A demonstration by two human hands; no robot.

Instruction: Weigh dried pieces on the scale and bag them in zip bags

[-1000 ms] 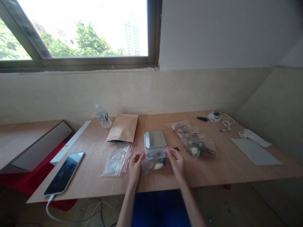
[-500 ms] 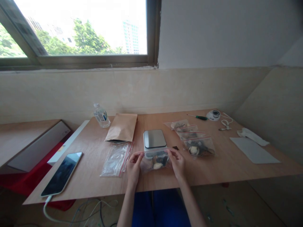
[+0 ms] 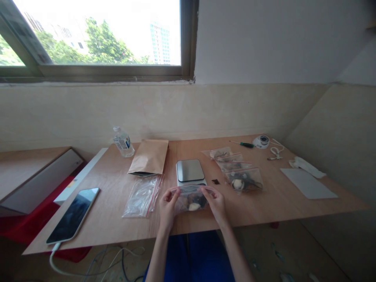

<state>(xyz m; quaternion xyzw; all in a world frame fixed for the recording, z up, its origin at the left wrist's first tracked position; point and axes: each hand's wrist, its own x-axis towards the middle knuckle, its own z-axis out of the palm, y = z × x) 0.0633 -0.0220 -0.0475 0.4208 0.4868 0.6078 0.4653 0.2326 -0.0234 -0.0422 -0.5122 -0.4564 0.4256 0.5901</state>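
Note:
Between my hands is a clear zip-lock bag (image 3: 190, 203) with dark and pale dried pieces inside. My left hand (image 3: 169, 205) pinches its top edge at the left, and my right hand (image 3: 215, 203) pinches the same edge farther right. Just behind the bag sits a kitchen scale (image 3: 190, 170) with a bare metal plate; the bag hides part of its front. To the right, several filled zip-lock bags (image 3: 245, 180) lie overlapping in a row. A small dark scrap (image 3: 216, 181) rests between them and the scale.
Flat clear bags (image 3: 139, 197) lie left of my left hand, below a brown paper pouch (image 3: 151, 156). A water bottle (image 3: 123, 143), a cabled phone (image 3: 73, 215), a screwdriver (image 3: 246, 145), a dome camera (image 3: 261, 141) and a white sheet (image 3: 308, 183) are farther out on the table.
My right hand has shifted inward, closer to my left, along the bag's top edge. The bag's opening now bows slightly. The whole view has shifted a little.

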